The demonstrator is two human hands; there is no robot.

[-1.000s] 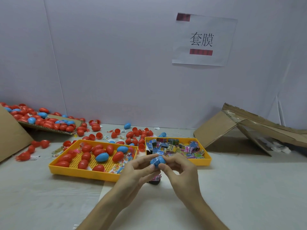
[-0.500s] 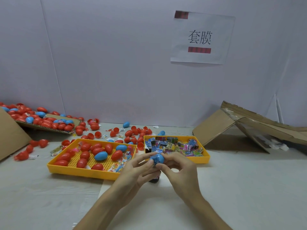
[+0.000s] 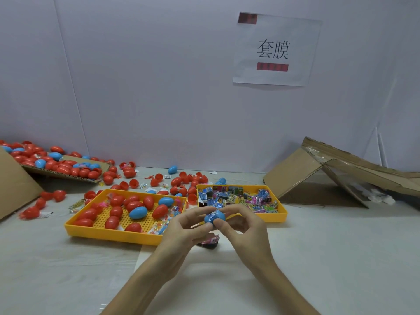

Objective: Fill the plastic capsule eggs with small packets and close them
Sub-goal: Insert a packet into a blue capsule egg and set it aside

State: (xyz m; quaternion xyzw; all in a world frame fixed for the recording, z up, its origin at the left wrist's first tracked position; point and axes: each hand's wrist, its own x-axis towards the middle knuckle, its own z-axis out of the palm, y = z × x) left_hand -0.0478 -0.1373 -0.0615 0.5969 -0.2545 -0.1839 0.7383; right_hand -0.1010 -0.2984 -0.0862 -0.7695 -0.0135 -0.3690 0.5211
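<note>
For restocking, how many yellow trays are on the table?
2. The left tray holds eggs; the right tray holds packets. The cardboard could hide others.

red and blue eggs (image 3: 138, 212), yellow perforated tray (image 3: 109, 231), multicoloured printed packets (image 3: 236, 197), brown cardboard (image 3: 295, 173)

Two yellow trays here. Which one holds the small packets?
The right-hand yellow tray, heaped with colourful printed packets. The left tray has a perforated floor and holds mostly red and blue eggs instead.
</note>
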